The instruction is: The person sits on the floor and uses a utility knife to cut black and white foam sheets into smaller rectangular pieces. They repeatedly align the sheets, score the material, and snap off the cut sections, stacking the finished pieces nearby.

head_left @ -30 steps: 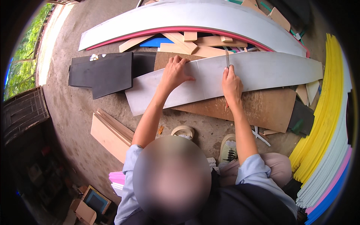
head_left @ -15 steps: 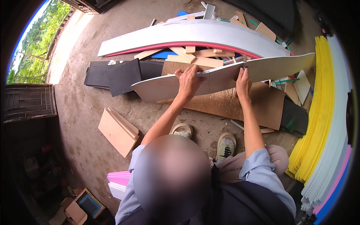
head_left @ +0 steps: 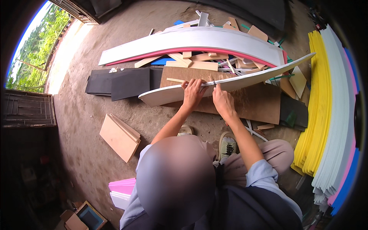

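Left hand clamped on upper edge of long white panel, fingers curled over. Right hand closed round thin tool (mostly hidden in fist), its tip at same edge, just beside left hand. Panel tilted, over brown board. Concrete floor: black sheets at left, tan strips beyond, yellow sheets stacked at right. Greenery outside, far left.
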A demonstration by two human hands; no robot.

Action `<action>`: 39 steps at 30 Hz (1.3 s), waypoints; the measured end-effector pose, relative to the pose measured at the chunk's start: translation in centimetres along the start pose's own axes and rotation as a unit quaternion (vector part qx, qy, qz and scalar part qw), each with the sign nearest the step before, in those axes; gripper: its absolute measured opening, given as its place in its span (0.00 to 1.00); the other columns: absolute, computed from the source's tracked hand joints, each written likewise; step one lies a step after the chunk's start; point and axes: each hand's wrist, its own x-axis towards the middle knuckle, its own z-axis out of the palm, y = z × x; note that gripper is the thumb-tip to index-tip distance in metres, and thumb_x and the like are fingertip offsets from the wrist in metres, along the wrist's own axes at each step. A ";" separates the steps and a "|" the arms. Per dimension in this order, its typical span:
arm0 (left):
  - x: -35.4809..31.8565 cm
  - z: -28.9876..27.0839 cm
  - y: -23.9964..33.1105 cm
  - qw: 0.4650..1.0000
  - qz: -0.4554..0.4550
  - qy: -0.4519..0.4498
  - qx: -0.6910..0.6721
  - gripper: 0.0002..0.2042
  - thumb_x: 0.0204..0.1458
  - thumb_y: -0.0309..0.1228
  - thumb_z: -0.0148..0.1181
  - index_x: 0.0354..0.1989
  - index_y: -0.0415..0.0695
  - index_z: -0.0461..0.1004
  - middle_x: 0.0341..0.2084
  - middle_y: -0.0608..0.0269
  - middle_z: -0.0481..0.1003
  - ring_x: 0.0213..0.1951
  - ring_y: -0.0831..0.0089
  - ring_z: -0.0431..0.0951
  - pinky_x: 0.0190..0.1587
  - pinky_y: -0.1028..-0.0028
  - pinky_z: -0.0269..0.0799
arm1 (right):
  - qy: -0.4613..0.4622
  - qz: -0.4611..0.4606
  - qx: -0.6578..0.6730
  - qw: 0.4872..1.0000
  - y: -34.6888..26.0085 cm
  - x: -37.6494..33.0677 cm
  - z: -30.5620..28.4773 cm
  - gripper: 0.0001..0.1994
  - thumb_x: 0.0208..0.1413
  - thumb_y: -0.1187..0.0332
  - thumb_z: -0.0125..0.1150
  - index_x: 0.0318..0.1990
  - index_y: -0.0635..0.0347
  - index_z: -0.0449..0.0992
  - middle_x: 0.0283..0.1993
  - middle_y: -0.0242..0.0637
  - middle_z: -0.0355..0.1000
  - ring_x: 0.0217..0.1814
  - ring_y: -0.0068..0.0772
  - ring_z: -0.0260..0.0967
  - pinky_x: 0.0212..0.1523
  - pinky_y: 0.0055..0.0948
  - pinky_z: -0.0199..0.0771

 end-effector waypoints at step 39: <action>0.1 -0.2 0.1 0.998 -0.014 -0.060 -0.011 0.11 0.40 0.28 0.56 0.34 0.49 0.68 0.27 0.70 0.68 0.36 0.73 0.67 0.42 0.67 0.49 | -0.143 0.103 0.023 0.984 4.5 0.4 13.1 0.10 0.53 0.69 0.42 0.39 0.66 0.62 0.33 0.53 0.71 0.36 0.51 0.70 0.35 0.42 0.72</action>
